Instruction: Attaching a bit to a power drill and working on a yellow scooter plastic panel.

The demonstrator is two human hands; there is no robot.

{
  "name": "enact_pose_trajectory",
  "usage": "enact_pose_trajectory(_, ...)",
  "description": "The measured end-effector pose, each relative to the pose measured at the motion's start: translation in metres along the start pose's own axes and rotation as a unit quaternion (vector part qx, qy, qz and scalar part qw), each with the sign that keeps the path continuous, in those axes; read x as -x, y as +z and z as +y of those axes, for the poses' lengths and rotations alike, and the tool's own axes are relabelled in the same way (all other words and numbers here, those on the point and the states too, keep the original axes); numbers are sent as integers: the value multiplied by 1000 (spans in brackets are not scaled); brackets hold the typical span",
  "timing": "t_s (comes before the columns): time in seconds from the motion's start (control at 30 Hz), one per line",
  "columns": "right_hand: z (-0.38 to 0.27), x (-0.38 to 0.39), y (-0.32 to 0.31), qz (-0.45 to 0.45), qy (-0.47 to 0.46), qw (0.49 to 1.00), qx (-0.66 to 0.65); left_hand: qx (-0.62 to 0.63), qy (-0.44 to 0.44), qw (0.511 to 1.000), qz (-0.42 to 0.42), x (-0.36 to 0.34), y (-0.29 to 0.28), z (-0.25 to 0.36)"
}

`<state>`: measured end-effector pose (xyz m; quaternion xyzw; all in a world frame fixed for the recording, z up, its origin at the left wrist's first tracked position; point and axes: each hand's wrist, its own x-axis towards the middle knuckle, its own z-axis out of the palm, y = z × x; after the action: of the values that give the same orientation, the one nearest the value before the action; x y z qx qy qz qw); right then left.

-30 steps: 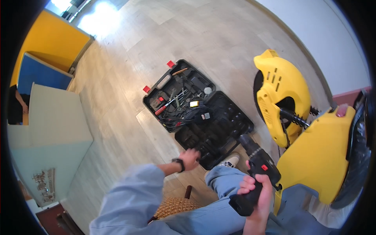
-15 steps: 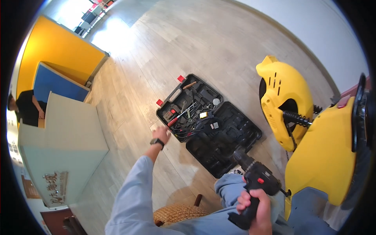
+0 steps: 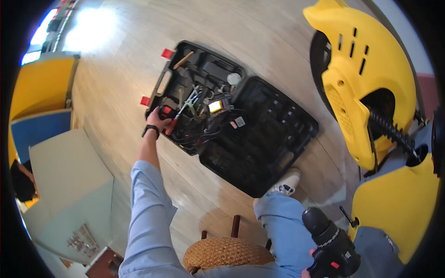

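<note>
My left hand reaches into the left half of an open black tool case on the floor. Its fingers close round a black-and-red battery pack at the case's edge. Right beside the thumb lies the red handle of a screwdriver. At the lower right, my right hand grips a black cordless drill, its chuck tilted up and to the left. Most of that hand is cut off by the lower edge. Cables, loose tools and a small device with a lit yellow face fill the case's left half.
A large yellow vehicle with a front fender and black coil spring stands at the right. Below me is a woven stool; my shoe touches the case's near corner. A pale counter with a person behind it stands left.
My left hand has moved from beside the case to the battery pack and closed on it. The drill now appears lower and further right. The view has shifted closer to the case.
</note>
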<state>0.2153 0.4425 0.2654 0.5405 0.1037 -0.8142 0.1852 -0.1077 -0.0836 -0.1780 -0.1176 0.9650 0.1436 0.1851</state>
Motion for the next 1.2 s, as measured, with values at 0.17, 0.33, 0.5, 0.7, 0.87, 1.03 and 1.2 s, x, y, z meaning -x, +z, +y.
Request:
enact_pose_trajectory(0.17,5,-2,15,-20,-15,999,42,332,-103,933,-97,4,-36,5)
enact_pose_trajectory(0.33,17,-1,30,6,-53,990,127,855,-139,499,24,72,-93,26)
enact_pose_trajectory(0.5,26,-19,34,-117,-96,985,88,916,51,338,-211,220,-116,154)
enact_pose_trajectory(0.7,36,30,10,-310,-92,945,-50,897,105,233,-361,433,-188,300)
enact_pose_trajectory(0.87,36,130,-38,-464,-117,851,-214,853,117,126,-492,549,-227,342)
enact_pose_trajectory(1.03,31,194,-84,-499,-202,787,-301,808,32,350,-472,638,-247,376)
enact_pose_trajectory(1.2,25,205,-108,-428,-235,806,-334,759,91,438,-474,688,-251,409)
